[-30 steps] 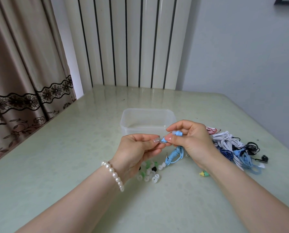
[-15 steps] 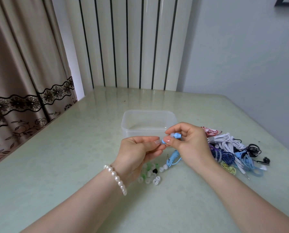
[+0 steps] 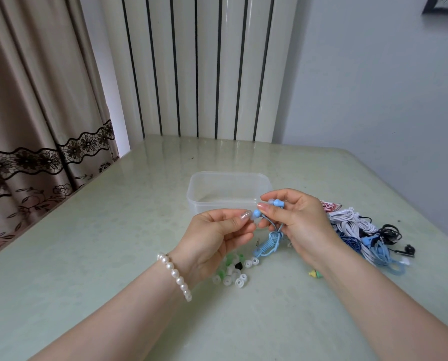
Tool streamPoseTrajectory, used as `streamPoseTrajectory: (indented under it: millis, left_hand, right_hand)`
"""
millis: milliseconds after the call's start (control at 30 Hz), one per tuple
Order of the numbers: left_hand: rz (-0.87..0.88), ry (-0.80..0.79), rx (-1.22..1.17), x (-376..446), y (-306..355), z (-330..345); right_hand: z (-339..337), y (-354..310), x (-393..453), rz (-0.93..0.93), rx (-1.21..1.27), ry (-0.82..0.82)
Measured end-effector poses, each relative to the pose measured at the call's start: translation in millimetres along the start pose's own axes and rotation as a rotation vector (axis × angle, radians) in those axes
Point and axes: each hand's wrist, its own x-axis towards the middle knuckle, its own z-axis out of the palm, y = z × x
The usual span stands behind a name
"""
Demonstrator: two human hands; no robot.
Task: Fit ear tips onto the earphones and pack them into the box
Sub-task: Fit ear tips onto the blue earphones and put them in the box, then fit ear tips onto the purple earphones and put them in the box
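Right hand [image 3: 299, 222] pinches the blue earphones [image 3: 276, 203] just in front of the box [image 3: 229, 190]; left hand [image 3: 215, 237] pinches an ear tip [image 3: 256, 213] onto one. Tiny tip could easily slip and drop if pushed on crooked.

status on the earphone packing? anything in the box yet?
Done: nothing packed that I can see; the clear box looks empty. In hand: the right hand holds the light blue earphones while the left hand pinches at one bud, apparently fitting a tip; whether it is seated is hidden. Left: the pile of coiled earphones and the loose ear tips on the table.
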Motion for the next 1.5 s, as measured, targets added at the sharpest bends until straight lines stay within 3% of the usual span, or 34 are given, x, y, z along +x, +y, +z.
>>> streamPoseTrajectory:
  millis: [367, 533, 800, 967, 1167, 1500]
  left_hand:
    - [0.126, 0.047, 0.036, -0.1, 9.5, -0.3]
    - [0.438, 0.254, 0.607, 4.5, 18.1, -16.0]
    - [0.593, 0.190, 0.825, 11.5, 16.6, -25.6]
    - [0.805, 0.419, 1.218, 16.8, 18.0, -41.2]
    - [0.716, 0.446, 1.236, 24.5, 19.4, -56.0]
    - [0.707, 0.443, 1.232, 27.2, 18.4, -58.8]
  right_hand:
    - [-1.2, -18.8, -1.7, -0.102, 0.002, 0.026]
    - [-5.3, -35.2, -1.1, -0.129, 0.072, 0.083]
    - [6.7, -65.5, 23.5, -0.057, 0.150, 0.027]
    - [30.9, -79.6, 60.2, -0.099, 0.201, 0.062]
    - [64.7, -30.2, 93.0, 0.017, -0.005, 0.070]
    - [64.0, -1.4, 104.9, 0.283, -0.404, -0.144]
